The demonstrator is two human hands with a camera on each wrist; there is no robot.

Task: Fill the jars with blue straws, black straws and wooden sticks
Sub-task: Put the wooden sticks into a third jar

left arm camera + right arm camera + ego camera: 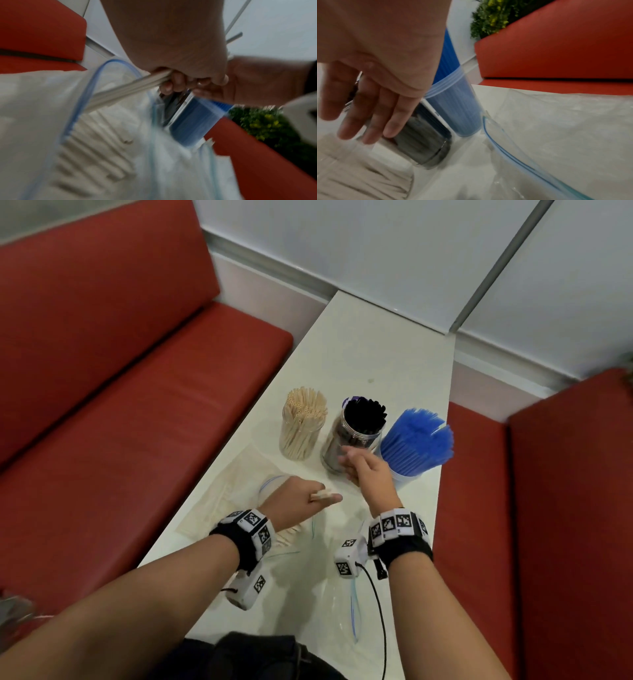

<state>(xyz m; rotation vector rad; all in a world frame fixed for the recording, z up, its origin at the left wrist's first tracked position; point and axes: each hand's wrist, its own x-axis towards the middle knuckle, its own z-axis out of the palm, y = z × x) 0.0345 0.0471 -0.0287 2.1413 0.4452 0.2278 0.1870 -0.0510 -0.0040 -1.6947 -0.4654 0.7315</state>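
Note:
Three jars stand in a row on the white table: one of wooden sticks, one of black straws and one of blue straws. My left hand grips a small bundle of wooden sticks over the mouth of a clear zip bag that holds more sticks. My right hand hovers open in front of the black-straw jar, fingers spread and holding nothing; whether they touch the glass I cannot tell. The blue-straw jar stands just right of it.
A second, flat clear zip bag lies at the table's near end, with its blue seal beside the jars. Red bench seats flank the table on both sides. A green plant sits behind the right bench.

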